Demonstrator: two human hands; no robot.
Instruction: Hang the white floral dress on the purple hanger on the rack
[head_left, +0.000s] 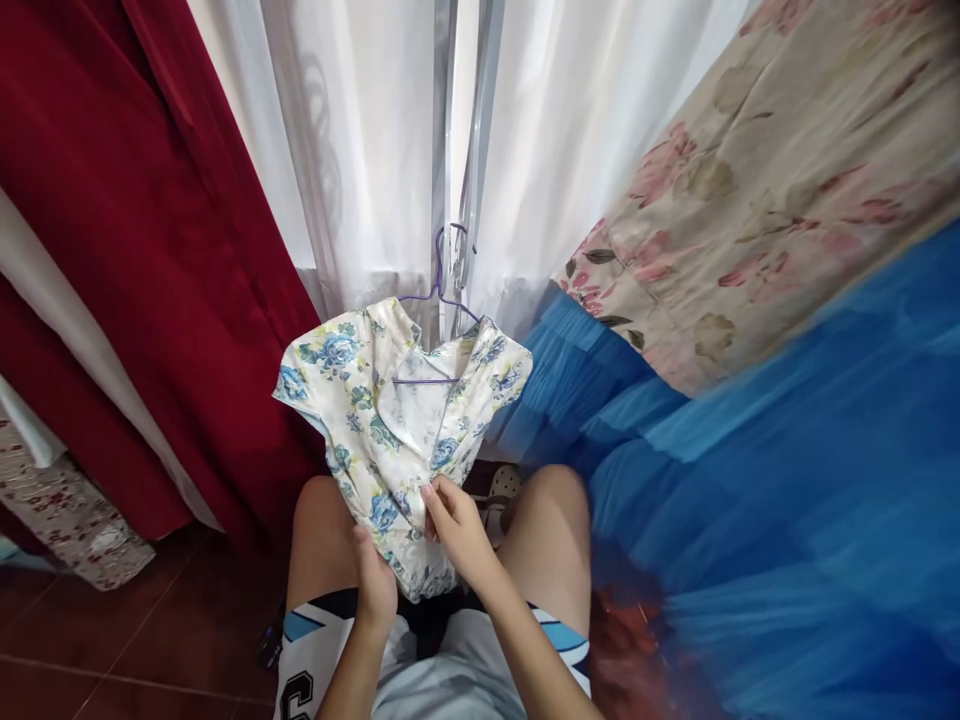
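A white blouse [360, 400] with blue and yellow-green flowers hangs on a thin purple hanger [437, 292] in front of my lap. The hanger's hook points up and its crossbar shows through the open neckline. My right hand [457, 525] pinches the front edge of the blouse near its lower middle. On the lower left side, my left hand [375, 580] has its thumb on top of the cloth and its other fingers hidden beneath. The blouse's hem lies bunched between my hands, above my thighs.
White curtains [375, 120] hang ahead, with red curtains [210, 300] at left. On the right are a beige cloth with pink flowers [750, 200] and blue gathered fabric [787, 480]. A light clog [505, 482] shows past my knees, and dark tiles [150, 620] cover the floor.
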